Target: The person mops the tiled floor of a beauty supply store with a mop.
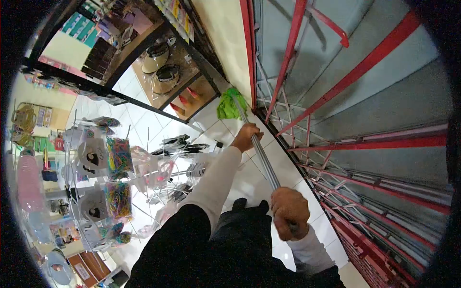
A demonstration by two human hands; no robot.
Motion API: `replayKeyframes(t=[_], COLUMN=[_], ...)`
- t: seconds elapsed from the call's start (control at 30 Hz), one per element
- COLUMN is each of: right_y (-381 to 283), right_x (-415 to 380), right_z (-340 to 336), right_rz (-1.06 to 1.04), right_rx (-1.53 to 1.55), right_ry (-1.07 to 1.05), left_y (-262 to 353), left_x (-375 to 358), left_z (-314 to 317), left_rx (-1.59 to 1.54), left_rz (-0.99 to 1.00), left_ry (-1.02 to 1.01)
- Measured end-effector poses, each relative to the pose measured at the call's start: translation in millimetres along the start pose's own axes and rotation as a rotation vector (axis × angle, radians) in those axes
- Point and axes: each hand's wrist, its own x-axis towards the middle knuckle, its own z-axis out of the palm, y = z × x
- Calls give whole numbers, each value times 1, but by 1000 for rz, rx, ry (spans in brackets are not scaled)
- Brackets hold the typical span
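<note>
A mop (264, 163) with a striped grey handle runs from near my body out to the corner. Its bright green head (229, 106) rests on the white tiles, between the wooden shelf unit and the red metal frame. My left hand (248, 137) is wrapped around the handle partway down, closer to the green head. Higher up, near the handle's top end, my right hand (289, 213) is closed around it too. White sleeves cover both forearms, and dark shoes show below on the floor.
Along the right side runs a red metal lattice gate (307, 103) before a grey wall. On the left stands a wire display rack (60, 193) hung with colourful packets (119, 158). A dark-framed shelf unit (165, 109) with hats and red-tipped items stands ahead.
</note>
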Motion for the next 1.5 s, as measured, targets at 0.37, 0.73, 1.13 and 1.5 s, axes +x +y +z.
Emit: replayKeyframes(t=[0.37,0.73,1.13,1.5], right_y=[54,-91,-66,-19], right_x=[3,34,-5,-42], right_z=[-37,-42,-16,0], right_rz=[-18,302,121,193], right_rx=[36,-23,217,234], right_ry=[17,181,-89,134], left_y=[-18,102,78,30], left_x=[41,5,-57,-71], left_z=[13,3,-16,-3], left_rx=[59,-11,-83,104], left_rz=[-56,-100,-195,-204], left_ry=[67,118,-92,100])
